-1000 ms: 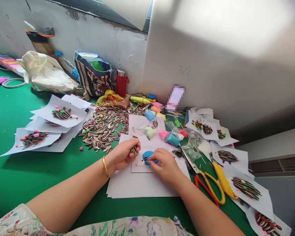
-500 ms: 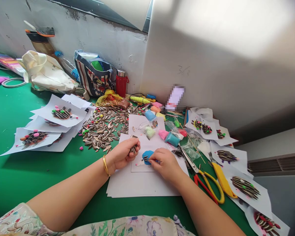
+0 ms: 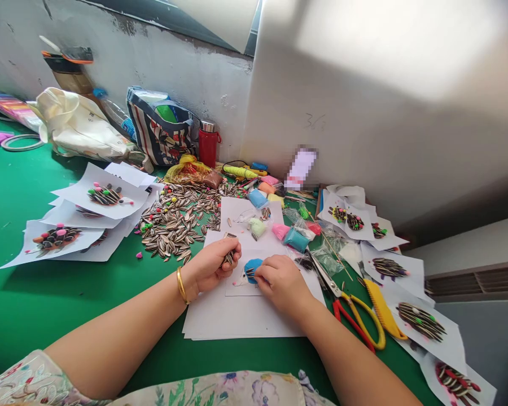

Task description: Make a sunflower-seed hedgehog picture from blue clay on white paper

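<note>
My left hand (image 3: 217, 262) is closed round several striped sunflower seeds (image 3: 229, 257), held just above the paper. My right hand (image 3: 281, 281) pinches at the blue clay patch (image 3: 251, 267), fingertips touching it where a few sunflower seeds are stuck. The fingers partly hide the patch, and whatever lies between the fingertips is too small to make out clearly, though it looks like a seed. The blue clay is on a small white sheet (image 3: 236, 288), beside a drawn hedgehog face with a pink nose. Larger white sheets (image 3: 245, 321) lie beneath it.
A sunflower seed heap (image 3: 169, 228) spreads at the back left. Papers with seed hedgehogs (image 3: 105, 194) are stacked left; more cards (image 3: 421, 321) line the right. Yellow-handled scissors (image 3: 366, 321) and a yellow comb-edged tool (image 3: 383, 310) lie right. Clay packets (image 3: 296, 239) sit behind my hands.
My right hand has shifted slightly left over the blue clay, its fingers more bunched. The left hand stays in place with its seeds. The view has moved very slightly.
</note>
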Available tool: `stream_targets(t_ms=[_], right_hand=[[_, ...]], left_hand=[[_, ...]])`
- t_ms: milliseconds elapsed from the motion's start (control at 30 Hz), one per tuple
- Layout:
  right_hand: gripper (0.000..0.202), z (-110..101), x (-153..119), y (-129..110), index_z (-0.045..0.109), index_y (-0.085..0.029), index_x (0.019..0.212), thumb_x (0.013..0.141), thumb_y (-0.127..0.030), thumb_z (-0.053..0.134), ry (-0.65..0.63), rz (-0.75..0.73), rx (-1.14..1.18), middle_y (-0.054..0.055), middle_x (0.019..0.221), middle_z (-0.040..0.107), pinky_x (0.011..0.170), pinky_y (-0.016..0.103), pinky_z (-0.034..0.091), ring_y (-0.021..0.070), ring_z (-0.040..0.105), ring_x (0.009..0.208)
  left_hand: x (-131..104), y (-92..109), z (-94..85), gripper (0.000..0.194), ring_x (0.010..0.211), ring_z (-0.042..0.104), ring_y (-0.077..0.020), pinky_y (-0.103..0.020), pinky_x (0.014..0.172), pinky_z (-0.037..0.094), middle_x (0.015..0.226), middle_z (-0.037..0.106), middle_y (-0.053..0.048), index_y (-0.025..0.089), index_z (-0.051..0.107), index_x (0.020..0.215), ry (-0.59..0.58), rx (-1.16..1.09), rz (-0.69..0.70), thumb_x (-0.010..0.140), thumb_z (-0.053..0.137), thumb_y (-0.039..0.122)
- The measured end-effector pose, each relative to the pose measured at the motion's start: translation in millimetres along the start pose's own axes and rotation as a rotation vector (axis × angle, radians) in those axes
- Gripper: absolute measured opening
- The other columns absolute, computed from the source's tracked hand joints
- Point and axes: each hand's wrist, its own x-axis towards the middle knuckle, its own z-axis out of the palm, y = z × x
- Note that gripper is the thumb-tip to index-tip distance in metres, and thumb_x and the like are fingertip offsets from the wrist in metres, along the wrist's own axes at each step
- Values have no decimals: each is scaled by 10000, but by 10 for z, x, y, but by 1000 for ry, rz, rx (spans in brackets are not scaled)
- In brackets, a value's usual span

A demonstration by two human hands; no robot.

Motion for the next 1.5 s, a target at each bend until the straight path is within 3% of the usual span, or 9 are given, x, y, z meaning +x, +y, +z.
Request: stream_targets(t_ms=[367, 533, 667, 767, 967, 1167, 1267, 1367, 1500], right_hand=[[90, -122, -30, 67, 700, -194, 813, 857, -271, 692, 37, 43, 43, 36, 798, 659, 719, 321, 386, 179, 563, 760], [135, -194, -21, -108, 701, -208, 950, 915, -302, 610, 184, 29, 104, 54, 850, 651, 745, 338, 390, 186, 546, 802], [188, -152, -3, -273, 677, -236, 1078, 928, -306, 589, 200, -28, 99, 46, 873, 665, 755, 351, 373, 191, 533, 824], [161, -106, 18, -329, 692, -225, 996, 932, -324, 582, 222, -32, 117, 42, 856, 666, 743, 349, 363, 188, 526, 817], [128, -61, 29, -346, 685, -216, 883, 923, -246, 568, 222, 41, 249, 36, 837, 647, 744, 337, 389, 181, 528, 803], [122, -133, 35, -332, 622, -202, 767, 859, -175, 546, 268, 172, 347, 27, 770, 576, 723, 331, 405, 182, 520, 772], [151, -181, 35, -284, 586, -199, 723, 863, -169, 541, 233, 226, 403, 13, 731, 541, 690, 312, 405, 171, 512, 746], [96, -199, 14, -232, 624, -197, 810, 886, -202, 566, 235, 213, 375, 25, 782, 579, 710, 317, 414, 176, 529, 781], [119, -204, -26, -196, 677, -225, 985, 883, -208, 620, 288, 69, 194, 39, 871, 637, 770, 345, 406, 187, 549, 836]], left_hand=[[-22, 4, 10, 180, 407, 322, 2, -134, 365, 170, 683, 504, 33, 151, 549, 773, -18, -66, -31, 808, 604, 319], [-65, -27, 68, 179, 416, 315, -3, -144, 369, 150, 712, 530, 21, 152, 573, 801, -57, -86, -66, 801, 614, 326], [-129, -79, 160, 173, 418, 293, -25, -149, 408, 218, 584, 467, 49, 167, 590, 808, -48, -44, -139, 809, 581, 340], [-169, -116, 221, 175, 440, 306, -43, -153, 450, 262, 522, 401, 65, 175, 591, 791, -40, 11, -135, 813, 557, 345], [-209, -158, 251, 229, 471, 351, -43, -164, 461, 242, 626, 474, 46, 174, 573, 796, -81, 100, -88, 833, 551, 398], [-213, -162, 240, 288, 456, 332, -52, -185, 471, 258, 570, 453, 53, 168, 556, 797, -110, 174, -49, 887, 472, 428], [-202, -150, 231, 283, 433, 315, -33, -194, 437, 189, 646, 514, 41, 168, 518, 786, -126, 228, -15, 873, 515, 436], [-178, -156, 210, 269, 415, 299, -27, -204, 419, 140, 649, 507, 48, 173, 483, 761, -135, 256, 0, 842, 576, 412], [-152, -182, 179, 310, 411, 307, -29, -203, 413, 150, 630, 498, 49, 170, 486, 762, -142, 269, -2, 857, 568, 454]])
